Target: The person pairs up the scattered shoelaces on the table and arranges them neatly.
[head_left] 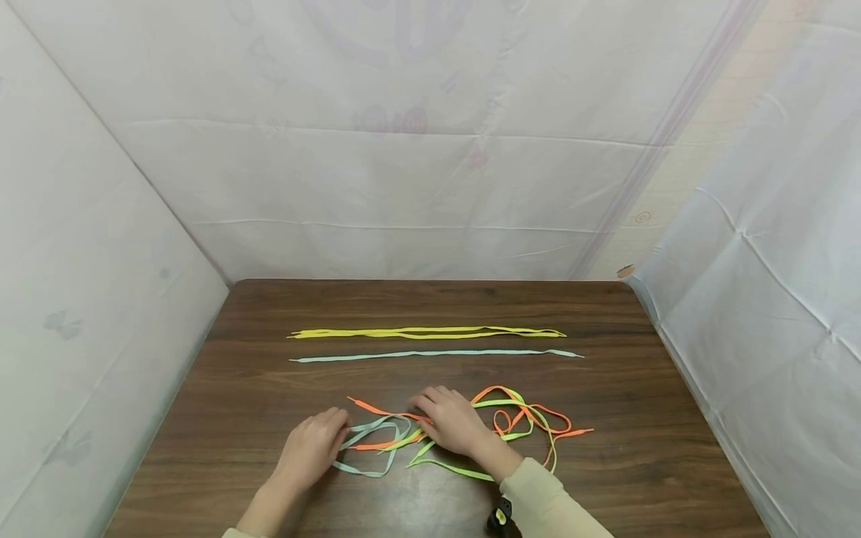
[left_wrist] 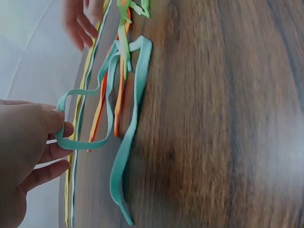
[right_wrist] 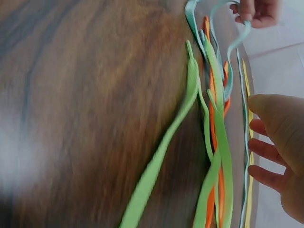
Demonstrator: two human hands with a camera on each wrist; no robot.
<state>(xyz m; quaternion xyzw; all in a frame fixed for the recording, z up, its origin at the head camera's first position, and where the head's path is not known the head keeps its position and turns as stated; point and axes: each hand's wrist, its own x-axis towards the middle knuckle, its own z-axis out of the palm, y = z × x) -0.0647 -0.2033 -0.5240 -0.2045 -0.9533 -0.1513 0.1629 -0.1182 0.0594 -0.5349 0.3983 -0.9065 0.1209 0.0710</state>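
A light teal shoelace (left_wrist: 124, 154) rises in a loop, and my left hand (head_left: 311, 450) pinches that loop between thumb and finger. The rest of it runs down into a loose tangle with orange shoelaces (head_left: 570, 433) and lime-green shoelaces (right_wrist: 159, 166). My right hand (head_left: 456, 422) is over the middle of the tangle, with its fingers (right_wrist: 268, 151) spread and a little bent. In the right wrist view nothing shows between them. Part of the tangle is hidden under the right hand in the head view.
Farther back on the brown wooden table (head_left: 235, 403), yellow shoelaces (head_left: 430, 329) lie stretched straight from side to side. One straight pale teal shoelace (head_left: 403, 355) lies parallel in front of them. White sheeting (head_left: 403, 187) hangs behind and at both sides.
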